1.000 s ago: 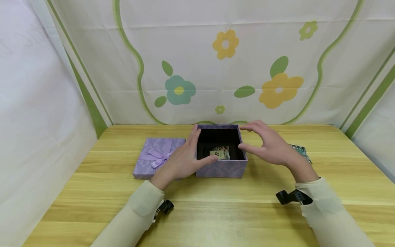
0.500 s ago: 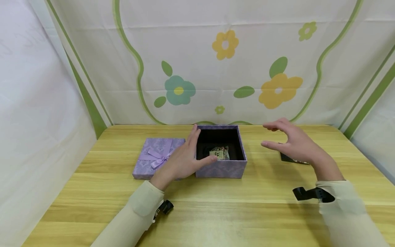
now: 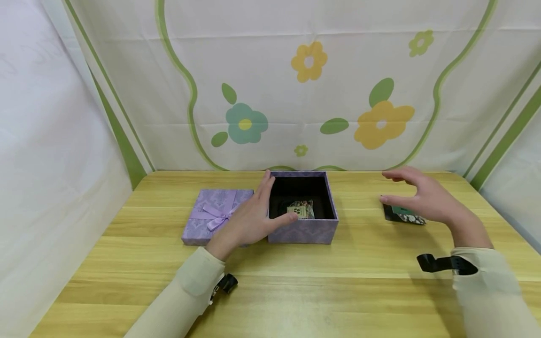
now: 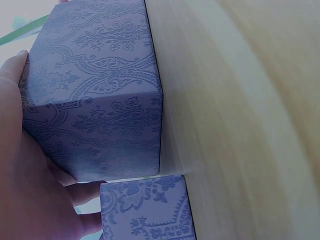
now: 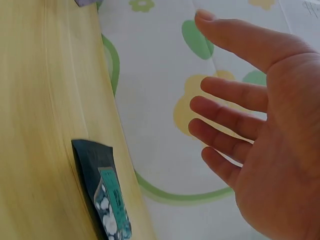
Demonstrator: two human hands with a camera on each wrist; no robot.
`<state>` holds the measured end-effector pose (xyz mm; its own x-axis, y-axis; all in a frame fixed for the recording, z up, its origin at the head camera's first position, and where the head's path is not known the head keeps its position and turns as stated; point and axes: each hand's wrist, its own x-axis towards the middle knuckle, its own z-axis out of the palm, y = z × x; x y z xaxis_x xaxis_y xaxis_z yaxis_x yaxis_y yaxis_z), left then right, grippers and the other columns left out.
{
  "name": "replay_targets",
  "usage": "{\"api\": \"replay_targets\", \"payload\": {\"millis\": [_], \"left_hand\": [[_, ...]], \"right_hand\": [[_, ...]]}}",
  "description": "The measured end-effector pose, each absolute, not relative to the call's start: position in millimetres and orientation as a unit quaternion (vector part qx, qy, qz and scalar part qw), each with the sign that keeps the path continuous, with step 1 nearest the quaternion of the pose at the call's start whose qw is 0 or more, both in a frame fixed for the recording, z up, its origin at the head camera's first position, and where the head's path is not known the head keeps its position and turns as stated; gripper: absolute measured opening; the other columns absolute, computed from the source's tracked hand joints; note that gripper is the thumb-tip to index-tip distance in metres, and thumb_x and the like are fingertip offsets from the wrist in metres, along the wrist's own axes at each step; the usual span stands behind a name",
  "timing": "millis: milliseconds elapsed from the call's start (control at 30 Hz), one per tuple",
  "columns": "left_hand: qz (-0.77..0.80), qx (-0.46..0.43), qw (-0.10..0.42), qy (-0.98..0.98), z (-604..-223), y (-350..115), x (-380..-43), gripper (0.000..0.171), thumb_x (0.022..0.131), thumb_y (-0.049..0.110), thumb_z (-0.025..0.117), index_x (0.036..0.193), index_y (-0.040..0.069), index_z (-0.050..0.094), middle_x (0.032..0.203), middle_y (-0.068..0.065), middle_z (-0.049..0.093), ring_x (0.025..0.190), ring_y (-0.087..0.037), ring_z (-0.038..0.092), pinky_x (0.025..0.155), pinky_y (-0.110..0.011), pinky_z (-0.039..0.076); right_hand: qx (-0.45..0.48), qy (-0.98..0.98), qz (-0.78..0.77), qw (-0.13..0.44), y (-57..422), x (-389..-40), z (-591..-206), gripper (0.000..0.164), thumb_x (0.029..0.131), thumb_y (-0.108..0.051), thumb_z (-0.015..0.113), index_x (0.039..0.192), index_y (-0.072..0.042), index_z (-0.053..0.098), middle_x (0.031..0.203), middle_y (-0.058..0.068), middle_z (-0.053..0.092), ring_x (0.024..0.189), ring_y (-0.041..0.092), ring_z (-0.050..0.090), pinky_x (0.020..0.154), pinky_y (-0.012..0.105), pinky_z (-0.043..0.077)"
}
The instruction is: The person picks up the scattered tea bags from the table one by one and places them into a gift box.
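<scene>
I am holding my left hand point(image 3: 249, 218) against the left wall of the open purple box point(image 3: 302, 230), fingers point(image 3: 266, 184) lying straight along its edge, thumb on the front rim. The box is sitting mid-worktop point(image 3: 270, 286), its lid point(image 3: 213, 213) just beside it on the left. My right hand point(image 3: 427, 199) is hovering released, fingers point(image 5: 227, 97) spread and grasping nothing, above a dark packet point(image 5: 102, 192) lying flat near the worktop's far right edge, bare wood between packet and box
</scene>
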<state>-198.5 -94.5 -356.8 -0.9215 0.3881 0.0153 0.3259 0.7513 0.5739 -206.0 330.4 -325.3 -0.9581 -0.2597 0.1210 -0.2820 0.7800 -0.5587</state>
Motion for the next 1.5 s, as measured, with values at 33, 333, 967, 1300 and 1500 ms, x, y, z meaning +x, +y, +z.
{"api": "replay_targets", "payload": {"millis": [33, 333, 967, 1300, 1500], "left_hand": [[0.296, 0.191, 0.052, 0.934, -356.6, -94.4, -198.5, 0.115, 0.089, 0.089, 0.052, 0.171, 0.034, -0.008, 0.173, 0.024, -0.021, 0.136, -0.034, 0.063, 0.094, -0.051, 0.057], [0.294, 0.192, 0.05, 0.935, -356.8, -94.0, -199.0, 0.115, 0.089, 0.089, 0.051, 0.172, 0.033, -0.007, 0.172, 0.025, -0.022, 0.136, -0.034, 0.063, 0.094, -0.051, 0.057], [0.295, 0.194, 0.053, 0.934, -357.4, -92.7, -199.3, 0.114, 0.09, 0.087, 0.053, 0.172, 0.033, -0.006, 0.172, 0.025, -0.021, 0.136, -0.034, 0.063, 0.096, -0.052, 0.057], [0.301, 0.193, 0.051, 0.932, -356.4, -92.5, -199.2, 0.113, 0.093, 0.081, 0.057, 0.172, 0.032, -0.006, 0.173, 0.024, -0.021, 0.143, -0.035, 0.058, 0.099, -0.054, 0.056], [0.299, 0.192, 0.055, 0.933, -356.6, -92.5, -199.3, 0.116, 0.089, 0.088, 0.054, 0.172, 0.033, -0.006, 0.173, 0.025, -0.02, 0.147, -0.034, 0.054, 0.106, -0.056, 0.053]], "right_hand": [[0.141, -0.943, 0.3, 0.016, 333.6, -206.1, -325.7, 0.071, 0.095, -0.038, 0.082, 0.155, -0.014, 0.053, 0.153, 0.017, 0.054, 0.141, 0.04, 0.044, 0.114, 0.063, 0.032], [0.13, -0.952, 0.275, -0.029, 360.8, -209.7, -340.6, 0.084, 0.092, -0.04, 0.084, 0.159, -0.007, 0.046, 0.158, 0.025, 0.046, 0.143, 0.05, 0.04, 0.112, 0.068, 0.033], [0.12, -0.954, 0.26, -0.085, 387.3, -215.8, -373.7, 0.094, 0.089, -0.037, 0.087, 0.161, 0.002, 0.04, 0.161, 0.04, 0.028, 0.141, 0.061, 0.032, 0.103, 0.078, 0.035], [0.113, -0.959, 0.246, -0.083, 391.5, -219.5, -381.7, 0.099, 0.086, -0.039, 0.089, 0.16, 0.005, 0.04, 0.158, 0.041, 0.032, 0.134, 0.055, 0.039, 0.099, 0.07, 0.038], [0.107, -0.96, 0.245, -0.086, 391.7, -218.4, -382.3, 0.098, 0.086, -0.04, 0.088, 0.159, 0.005, 0.041, 0.157, 0.041, 0.03, 0.13, 0.055, 0.041, 0.098, 0.07, 0.04]]}}
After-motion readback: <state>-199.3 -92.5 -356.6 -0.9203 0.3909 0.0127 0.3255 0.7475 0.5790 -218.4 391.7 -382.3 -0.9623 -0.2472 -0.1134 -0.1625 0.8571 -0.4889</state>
